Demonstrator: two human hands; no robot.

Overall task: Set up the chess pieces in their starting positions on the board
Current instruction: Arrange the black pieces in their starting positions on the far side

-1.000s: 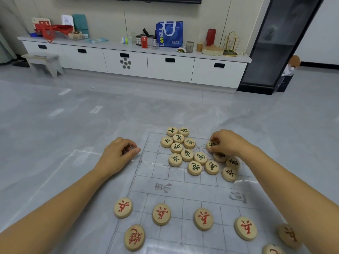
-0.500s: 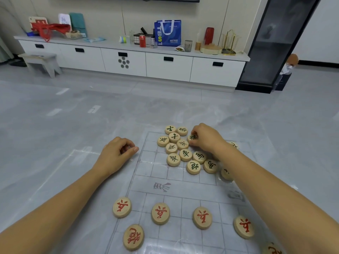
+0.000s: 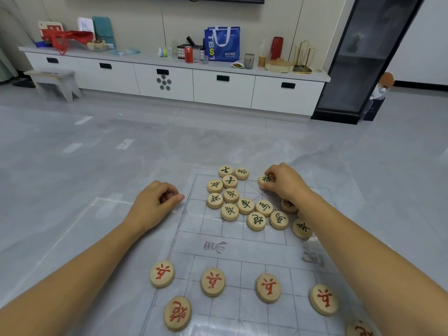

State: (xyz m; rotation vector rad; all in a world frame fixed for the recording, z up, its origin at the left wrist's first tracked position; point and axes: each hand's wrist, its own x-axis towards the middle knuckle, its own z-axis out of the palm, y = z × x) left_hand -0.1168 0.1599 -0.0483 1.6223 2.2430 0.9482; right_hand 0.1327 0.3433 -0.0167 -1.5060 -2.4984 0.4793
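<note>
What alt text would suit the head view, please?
A person's right hand pinches a green xiangqi piece at the far end of a clear board, beside clustered green pieces. Their left hand rests curled alongside; red soldiers line the near side.

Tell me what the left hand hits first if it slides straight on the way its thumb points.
The left hand points right, across the edge of the board. It would likely first meet the leftmost green piece of the heap, though depth is unclear.
</note>
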